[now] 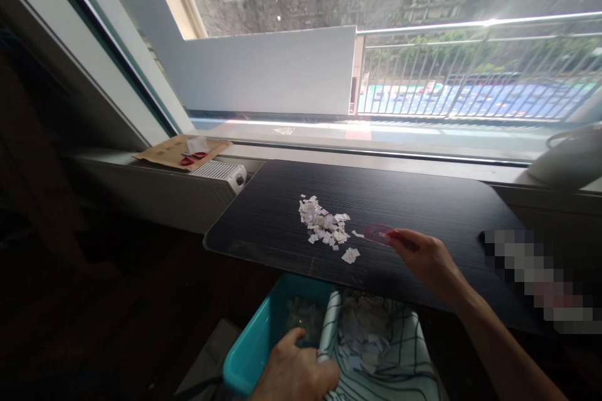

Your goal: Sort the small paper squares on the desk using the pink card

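Right hand (426,257): nearly closed; the pink disc (377,234) is pinched at one edge, perhaps so that the other edge is left free towards the paper pieces (324,222).
Left hand (298,366): half curled at the edge of the striped cloth (404,357); whether it is gripped cannot be told.
Pink disc: thin, see-through, seen over the dark table (414,194).
Paper pieces: small, white, loosely heaped.
Blue tub (256,332): placed beside the cloth, probably for easy reach.

My right hand (427,257) holds a pink see-through piece (375,233) right of paper scraps (324,223) on the dark table (399,194); nearer, my left hand (298,366) touches striped cloth (411,351).
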Tool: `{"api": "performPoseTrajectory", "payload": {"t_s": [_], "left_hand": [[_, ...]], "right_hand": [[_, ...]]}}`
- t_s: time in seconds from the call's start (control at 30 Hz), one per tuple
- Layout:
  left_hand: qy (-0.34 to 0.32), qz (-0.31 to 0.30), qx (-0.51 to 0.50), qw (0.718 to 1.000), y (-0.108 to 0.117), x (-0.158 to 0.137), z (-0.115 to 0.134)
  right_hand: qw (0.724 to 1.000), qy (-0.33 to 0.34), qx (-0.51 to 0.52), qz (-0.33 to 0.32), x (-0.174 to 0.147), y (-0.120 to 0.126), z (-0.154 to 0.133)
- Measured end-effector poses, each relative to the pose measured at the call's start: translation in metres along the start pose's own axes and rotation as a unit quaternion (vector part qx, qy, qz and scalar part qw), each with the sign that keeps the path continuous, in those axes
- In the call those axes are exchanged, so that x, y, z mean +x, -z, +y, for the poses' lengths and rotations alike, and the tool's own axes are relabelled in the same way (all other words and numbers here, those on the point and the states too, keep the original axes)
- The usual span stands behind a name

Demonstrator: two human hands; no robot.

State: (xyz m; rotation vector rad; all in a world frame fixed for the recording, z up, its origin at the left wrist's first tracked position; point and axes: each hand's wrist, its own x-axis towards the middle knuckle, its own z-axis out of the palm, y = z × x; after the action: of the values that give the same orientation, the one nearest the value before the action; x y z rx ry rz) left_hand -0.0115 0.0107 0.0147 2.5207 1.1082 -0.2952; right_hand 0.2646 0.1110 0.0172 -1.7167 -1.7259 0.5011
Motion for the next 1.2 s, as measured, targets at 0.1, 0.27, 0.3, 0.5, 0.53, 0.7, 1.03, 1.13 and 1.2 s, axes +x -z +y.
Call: {"api": "performPoseTrajectory", "payload": {"t_s": [0.1, 0.27, 0.3, 0.5, 0.53, 0.7, 1.03, 1.13, 1.2], "left_hand": [[0.004, -0.001, 0.004, 1.0, -0.001, -0.001, 0.001], [-0.002, 0.001, 0.0, 1.0, -0.001, -0.001, 0.003], [-0.002, 0.004, -0.001, 1.0, -0.001, -0.001, 0.002], [0.0, 0.028, -0.004, 1.0, -0.006, -0.001, 0.0], [-0.001, 0.03, -0.007, 1.0, -0.007, -0.001, 0.0], [-0.001, 0.02, -0.015, 1.0, -0.008, -0.004, 0.002], [-0.003, -0.012, -0.001, 1.0, 0.002, -0.003, 0.004], [-0.005, -0.011, 0.0, 1.0, 0.003, -0.003, 0.004], [-0.008, -0.002, -0.008, 1.0, 0.002, -0.003, 0.004]], "right_hand": [[0.999, 0.015, 0.034, -0.029, -0.004, -0.003, -0.004], [1.0, 0.015, -0.008, -0.023, -0.005, -0.004, -0.006], [1.0, 0.01, -0.015, -0.014, -0.005, -0.004, -0.006], [0.998, 0.024, 0.031, -0.045, -0.007, -0.004, -0.011], [0.998, 0.027, 0.028, -0.053, -0.007, -0.004, -0.013], [0.999, 0.022, -0.01, -0.035, -0.008, -0.005, -0.014], [0.996, 0.021, -0.087, -0.018, -0.014, 0.009, -0.016], [0.996, 0.019, -0.088, -0.008, -0.015, 0.011, -0.017], [0.997, 0.016, -0.073, -0.016, -0.016, 0.01, -0.016]]}}
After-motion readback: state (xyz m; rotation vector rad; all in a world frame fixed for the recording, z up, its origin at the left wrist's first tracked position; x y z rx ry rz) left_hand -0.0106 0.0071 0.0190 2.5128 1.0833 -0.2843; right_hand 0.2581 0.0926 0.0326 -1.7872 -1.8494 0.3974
